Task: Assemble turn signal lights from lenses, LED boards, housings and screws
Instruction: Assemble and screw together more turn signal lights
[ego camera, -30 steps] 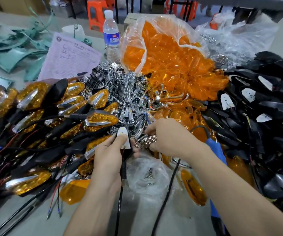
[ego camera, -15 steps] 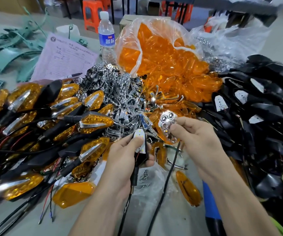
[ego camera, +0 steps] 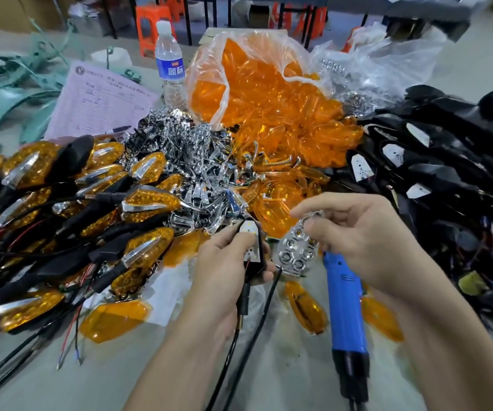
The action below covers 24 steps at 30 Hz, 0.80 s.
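Chrome hex-cup reflector [ego camera: 297, 252] in right hand [ego camera: 357, 232]; blk housing [ego camera: 255, 269] in left hand [ego camera: 224, 268].

Only the person's two arms show, from the forearm down. The left grip [ego camera: 224, 262] and the right grip [ego camera: 366, 241] are bare hands, uncovered from fingertips to wrist. The left forearm [ego camera: 180, 360] is bare as well, a slim, smooth length that stays uncovered to the near edge of the tabletop [ego camera: 283, 381], where the view cuts it off. The right forearm [ego camera: 434, 345] is likewise bare along all that shows; it looks broader in the wide-angle view and is cut off at the near right corner. Whether a sleeve is worn higher up cannot be told. The fingernails are too blurred to describe.
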Tool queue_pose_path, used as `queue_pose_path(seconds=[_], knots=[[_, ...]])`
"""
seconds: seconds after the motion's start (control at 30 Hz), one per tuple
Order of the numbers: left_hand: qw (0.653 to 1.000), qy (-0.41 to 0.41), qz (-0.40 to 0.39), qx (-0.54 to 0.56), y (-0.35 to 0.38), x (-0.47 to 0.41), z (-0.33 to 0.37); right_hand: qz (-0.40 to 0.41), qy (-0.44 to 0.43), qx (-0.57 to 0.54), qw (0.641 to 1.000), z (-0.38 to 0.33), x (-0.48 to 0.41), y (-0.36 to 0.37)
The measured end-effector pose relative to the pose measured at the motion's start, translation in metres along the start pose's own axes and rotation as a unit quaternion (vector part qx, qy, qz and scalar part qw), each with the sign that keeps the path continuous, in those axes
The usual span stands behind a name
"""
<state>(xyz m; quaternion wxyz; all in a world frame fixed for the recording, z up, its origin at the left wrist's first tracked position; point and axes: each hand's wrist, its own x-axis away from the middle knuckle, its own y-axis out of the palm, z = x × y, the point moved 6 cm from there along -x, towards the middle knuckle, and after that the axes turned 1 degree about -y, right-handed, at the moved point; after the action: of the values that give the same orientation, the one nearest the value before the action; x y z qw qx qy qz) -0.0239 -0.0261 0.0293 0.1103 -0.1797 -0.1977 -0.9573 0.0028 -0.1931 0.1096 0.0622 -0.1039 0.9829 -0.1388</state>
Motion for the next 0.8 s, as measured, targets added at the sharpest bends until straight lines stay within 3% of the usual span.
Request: queue_pose_path(seconds=[0.13, 0.33, 0.43, 0.6, 0.8], knots=[[0.999, 0.011, -0.002, -0.038, 0.006, 0.006, 0.0, -0.024, 0.041, -0.042, 0.998, 0.011, 0.011, 0.01], [0.998, 0.0, -0.049, -0.035, 0.02, 0.013, -0.002, -0.049, 0.035, -0.04, 0.997, 0.016, 0.014, 0.025], [0.997, -0.014, -0.069, -0.009, 0.025, 0.017, -0.002, -0.036, 0.021, -0.045, 0.998, 0.015, 0.014, 0.023], [0.997, -0.026, -0.079, -0.001, 0.028, 0.016, -0.006, 0.003, 0.024, -0.152, 0.988, 0.022, 0.018, 0.013], [0.988, -0.046, -0.146, 0.019, 0.03, 0.012, -0.017, 0.053, -0.015, -0.004, 0.998, 0.028, 0.022, 0.012]])
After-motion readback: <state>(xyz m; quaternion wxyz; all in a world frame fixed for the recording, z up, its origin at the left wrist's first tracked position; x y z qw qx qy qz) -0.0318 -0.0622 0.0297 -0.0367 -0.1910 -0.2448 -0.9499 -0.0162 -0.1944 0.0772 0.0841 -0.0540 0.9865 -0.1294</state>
